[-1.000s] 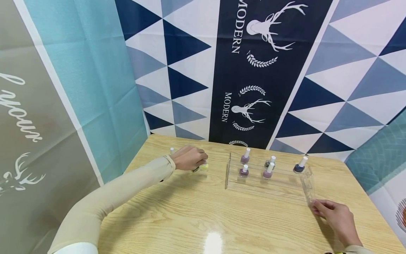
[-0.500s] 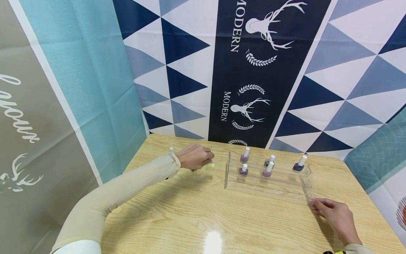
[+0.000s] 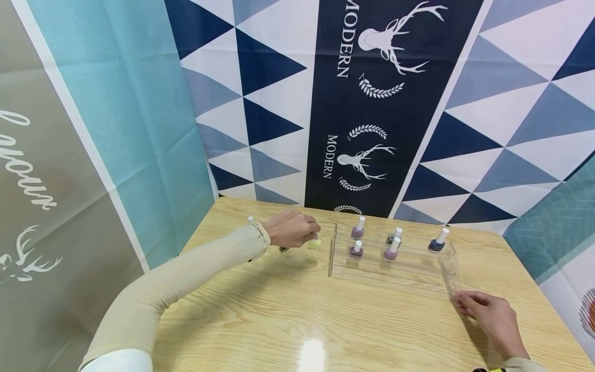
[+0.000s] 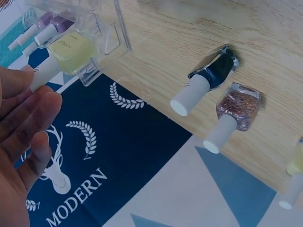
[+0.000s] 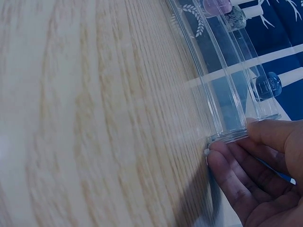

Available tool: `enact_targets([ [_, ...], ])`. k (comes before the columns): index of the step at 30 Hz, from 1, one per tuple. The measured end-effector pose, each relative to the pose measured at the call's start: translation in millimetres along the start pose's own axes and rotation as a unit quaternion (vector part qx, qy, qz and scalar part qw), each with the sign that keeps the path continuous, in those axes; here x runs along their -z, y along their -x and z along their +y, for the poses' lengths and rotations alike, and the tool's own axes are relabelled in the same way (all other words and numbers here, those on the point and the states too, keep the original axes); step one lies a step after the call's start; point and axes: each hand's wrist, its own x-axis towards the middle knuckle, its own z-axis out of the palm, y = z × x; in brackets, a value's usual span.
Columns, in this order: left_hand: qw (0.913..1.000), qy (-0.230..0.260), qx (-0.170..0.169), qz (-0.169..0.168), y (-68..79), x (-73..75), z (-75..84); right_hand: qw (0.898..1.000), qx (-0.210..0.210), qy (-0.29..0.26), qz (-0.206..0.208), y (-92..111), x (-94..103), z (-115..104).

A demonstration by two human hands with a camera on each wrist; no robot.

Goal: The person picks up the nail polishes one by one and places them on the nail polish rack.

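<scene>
Behind the sleeve (image 3: pixel 195 273), a white cap (image 3: pixel 250 219) is seen. By the left hand (image 3: pixel 292 228), a yellow polish bottle (image 3: pixel 314 244) is pinched at its cap, the other fingers loosely bent, just left of the clear rack (image 3: pixel 332 251). There, five bottles (image 3: pixel 356 252) are held; its near right corner is pinched by the right hand (image 3: pixel 490 316), thumb against fingers.

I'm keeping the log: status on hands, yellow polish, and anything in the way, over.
Left hand pinching yellow polish bottle by white cap. Right hand gripping clear rack at right end. Nothing seen between bottle and rack.
</scene>
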Motion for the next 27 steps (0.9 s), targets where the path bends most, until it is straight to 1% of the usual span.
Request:
enact_targets([
  [5,0.9999,0.009,0.001,-0.005,-5.7,2.6,2.2,1.000,-0.001,0.005,0.002,1.2,0.8,-1.8],
  [8,0.9999,0.010,-0.003,-0.001,-10.0,4.6,3.6,1.000,-0.004,0.005,0.000,1.6,1.3,-2.6],
  [14,0.9998,-0.001,-0.017,0.006,-18.4,5.6,4.7,1.000,0.004,0.008,0.000,1.9,1.4,-1.0],
  [21,0.9996,-0.011,-0.020,0.013,-25.6,6.4,6.8,1.000,0.013,0.008,0.005,3.5,1.6,-1.0],
  [27,0.9997,-0.009,-0.019,0.014,-29.6,6.0,8.8,1.000,0.004,0.000,-0.003,3.6,1.8,-2.5],
])
